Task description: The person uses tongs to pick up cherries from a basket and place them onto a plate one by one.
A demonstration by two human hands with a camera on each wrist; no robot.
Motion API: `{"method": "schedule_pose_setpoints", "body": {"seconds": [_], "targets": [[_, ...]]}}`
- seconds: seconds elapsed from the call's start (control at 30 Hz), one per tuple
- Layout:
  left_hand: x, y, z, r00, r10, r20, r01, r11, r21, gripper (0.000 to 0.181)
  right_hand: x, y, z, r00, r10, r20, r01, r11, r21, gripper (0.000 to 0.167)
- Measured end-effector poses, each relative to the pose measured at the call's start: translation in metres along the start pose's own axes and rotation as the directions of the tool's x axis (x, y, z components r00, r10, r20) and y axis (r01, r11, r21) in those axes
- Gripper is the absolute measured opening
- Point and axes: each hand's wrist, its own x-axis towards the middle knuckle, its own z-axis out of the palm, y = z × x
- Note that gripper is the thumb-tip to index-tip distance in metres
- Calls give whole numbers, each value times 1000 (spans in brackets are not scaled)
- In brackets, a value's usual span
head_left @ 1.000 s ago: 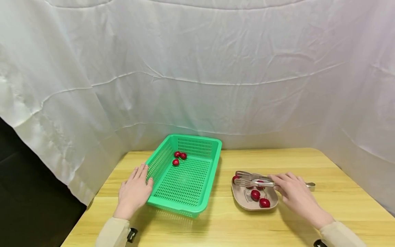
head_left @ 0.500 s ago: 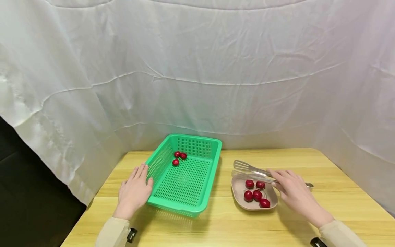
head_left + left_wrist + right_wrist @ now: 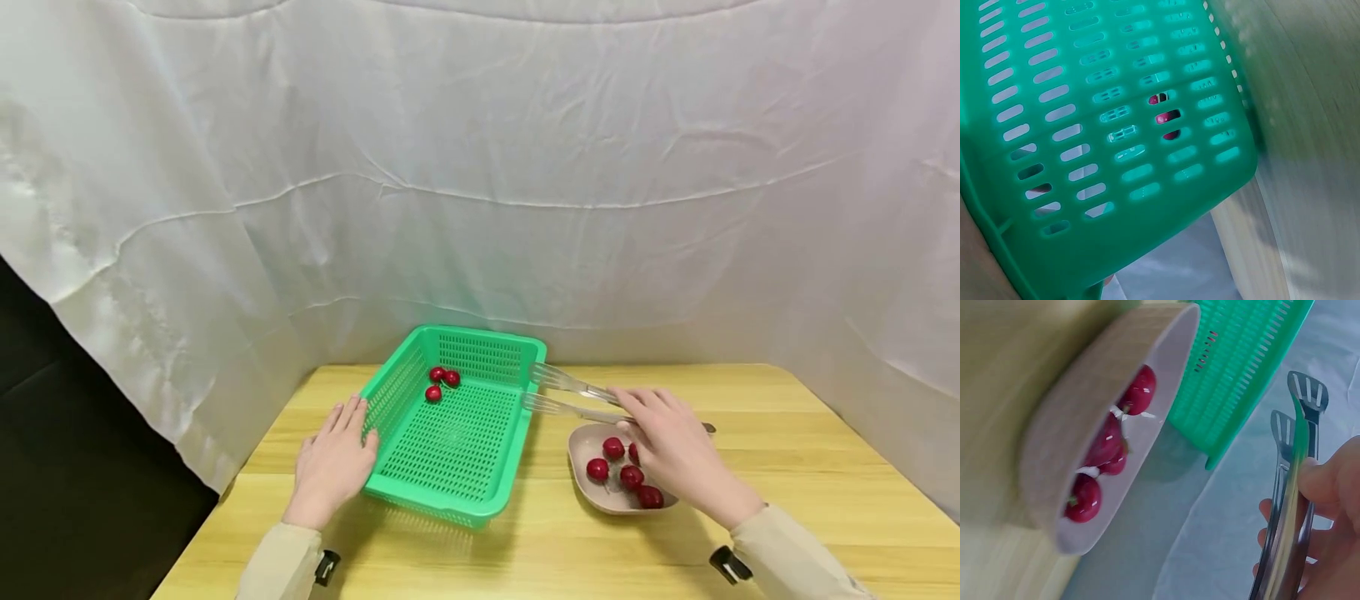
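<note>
Tongs [image 3: 588, 389] near basket's right rim [image 3: 515, 454]

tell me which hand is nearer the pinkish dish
Right. The right hand, gripping the tongs, overlaps the right side of the dish in the head view; the left hand is beyond the green basket.

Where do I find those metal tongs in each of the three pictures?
Head: the tongs are right of centre, held in the right hand.
Left wrist: no tongs visible.
Right wrist: right side, slotted tips upward, the arms running down to the bottom edge.
Shared landmark: the green basket, seen in all three views.
</note>
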Motion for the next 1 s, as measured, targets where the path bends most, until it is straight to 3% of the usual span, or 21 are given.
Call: {"method": "schedule_pose_setpoints", "body": {"seconds": [0.2,0.47,0.77,1.0], "targets": [[1,0,-3,1000,-2,-2,2,1000,8,59,18,-7,14,998,-12,58,12,1000,4,49],[1,-1,-3,1000,-7,-2,7,1000,16,58,45,-15,36,993,-90,73,89,996,22,47],[1,1,1,1000,-10,-6,10,1000,6,58,69,-22,59,986,-53,158,47,998,39,44],[2,0,2,1000,-9,-23,9,1000,-7,58,81,-27,66,988,-64,139,60,998,30,45]]}}
